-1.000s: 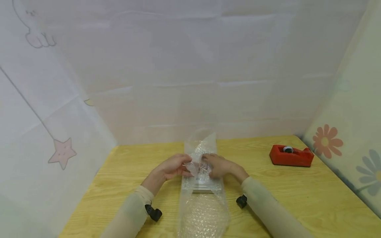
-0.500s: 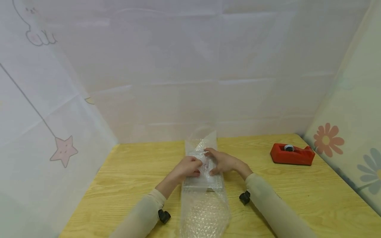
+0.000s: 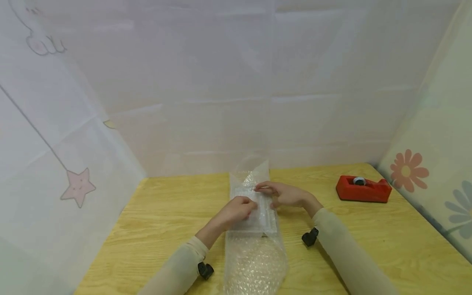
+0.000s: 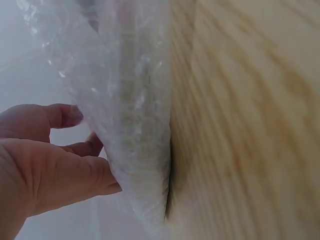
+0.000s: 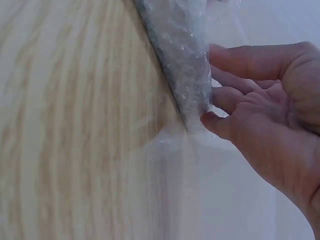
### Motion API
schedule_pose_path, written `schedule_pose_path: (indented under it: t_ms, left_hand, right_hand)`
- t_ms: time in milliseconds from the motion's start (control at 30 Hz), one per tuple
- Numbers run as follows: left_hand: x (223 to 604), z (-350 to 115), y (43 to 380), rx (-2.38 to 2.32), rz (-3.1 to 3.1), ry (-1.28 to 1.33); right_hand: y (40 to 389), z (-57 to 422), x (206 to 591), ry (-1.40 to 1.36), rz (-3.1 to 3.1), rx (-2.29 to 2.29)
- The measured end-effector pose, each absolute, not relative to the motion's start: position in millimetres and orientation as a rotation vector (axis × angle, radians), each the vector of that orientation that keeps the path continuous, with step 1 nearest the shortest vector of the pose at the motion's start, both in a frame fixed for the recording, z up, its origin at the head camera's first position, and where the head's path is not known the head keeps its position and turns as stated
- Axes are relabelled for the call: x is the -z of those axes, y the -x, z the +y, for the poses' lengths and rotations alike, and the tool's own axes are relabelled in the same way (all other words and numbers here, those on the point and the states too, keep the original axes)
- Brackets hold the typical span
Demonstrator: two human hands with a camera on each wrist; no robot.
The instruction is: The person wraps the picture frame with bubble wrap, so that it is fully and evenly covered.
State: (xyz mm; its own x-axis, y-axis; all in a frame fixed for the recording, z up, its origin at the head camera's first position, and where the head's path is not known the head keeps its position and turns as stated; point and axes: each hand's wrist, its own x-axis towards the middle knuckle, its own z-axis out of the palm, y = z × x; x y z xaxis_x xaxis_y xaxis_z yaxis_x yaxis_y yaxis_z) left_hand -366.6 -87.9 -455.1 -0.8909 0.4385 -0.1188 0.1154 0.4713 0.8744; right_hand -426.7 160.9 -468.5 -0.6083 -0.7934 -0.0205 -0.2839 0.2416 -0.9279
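Observation:
A long strip of bubble wrap lies on the table, running from the near edge toward the back wall. Its middle part is folded over a flat, pale item, now mostly hidden beneath the layers. My left hand rests its fingertips on top of this folded bundle, from the left side. In the left wrist view the thumb and fingers touch the raised face of the wrap. From the right, my right hand lays loosely bent fingers along the bundle's far right part. Its fingertips touch the wrap in the right wrist view.
A red tape dispenser with a roll in it stands at the right rear of the wooden table. Pale printed sheets enclose the table at the back and both sides.
My left hand has brought a wrap flap rightward over the pale item, covering its printed face and most of its near edge. My right hand has shifted slightly right and away from the middle.

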Motion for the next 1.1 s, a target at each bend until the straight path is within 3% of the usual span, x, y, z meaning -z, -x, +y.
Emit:
schedule_pose_path:
  t_ms: [200,500,733,1100]
  left_hand:
    - [456.4,-91.4,368.9,-1.298,2.332,-0.585]
    - [457.3,-93.7,362.8,-0.312,2.467,-1.298]
    - [450.8,-90.1,351.3,0.007,2.562,-1.329]
    - [450.7,-76.4,349.9,0.021,2.629,-1.187]
  right_hand:
    - [429.6,158.7,467.2,0.96,2.044,1.331]
    - [426.7,157.9,470.0,0.89,2.041,1.333]
    - [425.5,160.5,468.2,0.866,2.076,1.323]
    - [423.2,160.3,469.0,0.866,2.089,1.329]
